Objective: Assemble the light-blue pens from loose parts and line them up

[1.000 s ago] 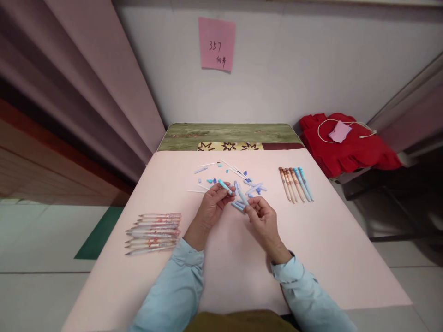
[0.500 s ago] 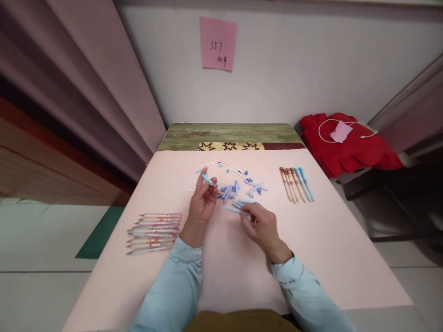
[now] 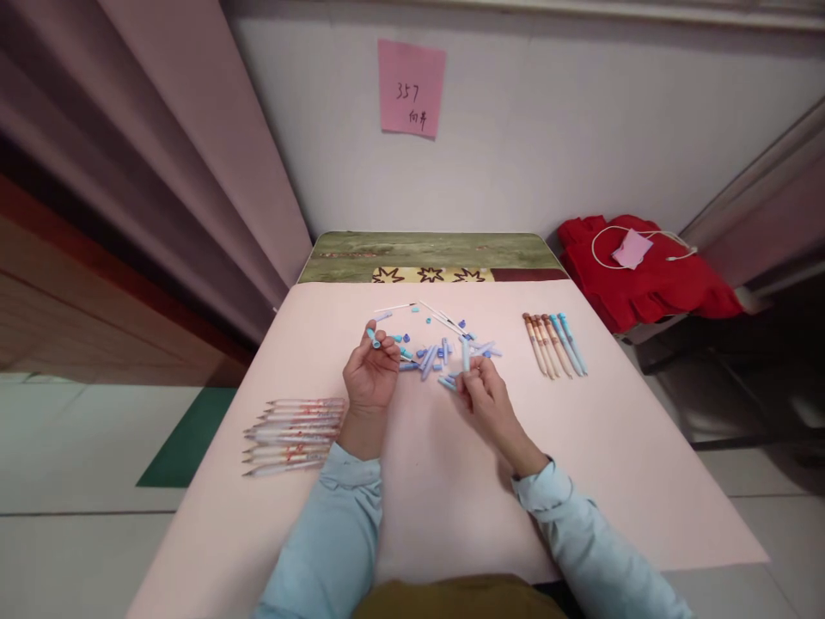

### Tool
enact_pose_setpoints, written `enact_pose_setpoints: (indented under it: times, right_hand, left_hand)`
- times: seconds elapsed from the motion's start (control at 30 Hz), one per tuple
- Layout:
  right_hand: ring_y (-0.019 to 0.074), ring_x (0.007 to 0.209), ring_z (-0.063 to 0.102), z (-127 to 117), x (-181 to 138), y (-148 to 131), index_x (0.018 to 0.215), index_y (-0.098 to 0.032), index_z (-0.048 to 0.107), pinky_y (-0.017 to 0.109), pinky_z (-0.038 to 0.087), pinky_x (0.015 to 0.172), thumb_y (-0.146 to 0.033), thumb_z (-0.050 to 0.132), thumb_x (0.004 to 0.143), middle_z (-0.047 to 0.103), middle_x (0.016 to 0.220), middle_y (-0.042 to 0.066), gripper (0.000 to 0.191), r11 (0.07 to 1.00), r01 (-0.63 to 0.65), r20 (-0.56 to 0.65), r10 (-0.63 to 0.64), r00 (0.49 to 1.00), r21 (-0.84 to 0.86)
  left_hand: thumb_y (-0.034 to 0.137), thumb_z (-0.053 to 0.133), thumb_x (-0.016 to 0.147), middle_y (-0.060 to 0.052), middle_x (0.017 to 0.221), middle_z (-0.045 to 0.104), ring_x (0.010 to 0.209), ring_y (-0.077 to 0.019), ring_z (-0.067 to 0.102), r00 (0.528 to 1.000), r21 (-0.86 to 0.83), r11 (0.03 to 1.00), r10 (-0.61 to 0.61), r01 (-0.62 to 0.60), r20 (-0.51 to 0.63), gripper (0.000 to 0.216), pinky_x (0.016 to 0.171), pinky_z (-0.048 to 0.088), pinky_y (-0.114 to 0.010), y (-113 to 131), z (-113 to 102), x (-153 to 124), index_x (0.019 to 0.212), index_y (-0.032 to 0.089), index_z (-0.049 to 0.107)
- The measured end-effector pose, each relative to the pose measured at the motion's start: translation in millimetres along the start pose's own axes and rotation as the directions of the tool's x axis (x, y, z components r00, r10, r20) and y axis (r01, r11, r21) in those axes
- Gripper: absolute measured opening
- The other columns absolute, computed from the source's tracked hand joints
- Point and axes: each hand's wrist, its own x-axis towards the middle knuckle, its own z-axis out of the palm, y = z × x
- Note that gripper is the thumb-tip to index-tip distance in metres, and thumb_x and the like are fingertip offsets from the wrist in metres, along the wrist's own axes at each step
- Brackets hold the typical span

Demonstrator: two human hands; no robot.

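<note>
My left hand (image 3: 372,381), palm up, pinches a short turquoise pen part (image 3: 373,338) between thumb and fingers. In my right hand (image 3: 486,394) a pale blue pen barrel (image 3: 465,354) is held nearly upright by the fingertips. Just below it, by my right fingers, some light blue pen parts (image 3: 447,382) lie on the table. Between and beyond my hands is a loose pile of lilac pen barrels (image 3: 428,362), with small blue and turquoise pieces (image 3: 406,352) around it. Thin white refills (image 3: 442,320) lie behind the pile.
At the right, assembled pens with brown or blue tops (image 3: 553,346) lie in a row. A stack of printed pens (image 3: 293,436) lies at the left on the pink-covered table (image 3: 438,507). Beyond the right edge is a red cloth (image 3: 670,288) with a white cable.
My right hand has lifted a pale blue barrel from the light blue parts and turned it upright. My left hand has shifted slightly and still holds the turquoise part.
</note>
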Motion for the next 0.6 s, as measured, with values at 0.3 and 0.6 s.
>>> enact_pose_setpoints:
  times: [0.3, 0.6]
  right_hand:
    - [0.0201, 0.08, 0.065, 57, 63, -35, 0.097, -0.025, 0.068, 0.027, 0.04, 0.068, -0.037, 0.053, 0.09, 0.073, 0.086, 0.003, 0.02, 0.579, 0.173, 0.214, 0.003, 0.977, -0.797]
    - [0.0252, 0.094, 0.069, 107, 87, -28, 0.104, -0.016, 0.071, 0.03, 0.047, 0.076, -0.029, 0.053, 0.092, 0.074, 0.099, 0.015, 0.025, 0.386, 0.226, 0.256, 0.028, 0.966, -0.894]
  left_hand:
    - [0.006, 0.053, 0.08, -0.004, 0.08, 0.057, 0.072, -0.0101, 0.057, 0.988, -0.073, 0.987, 0.139, -0.145, -0.072, 0.022, 0.067, 0.048, -0.021, 14, -9, 7, 0.097, 0.01, 0.066]
    - [0.008, 0.052, 0.083, -0.003, 0.078, 0.053, 0.068, -0.0084, 0.052, 0.99, -0.076, 0.987, 0.141, -0.141, -0.014, 0.023, 0.063, 0.046, -0.019, 17, -2, 2, 0.101, 0.011, 0.066]
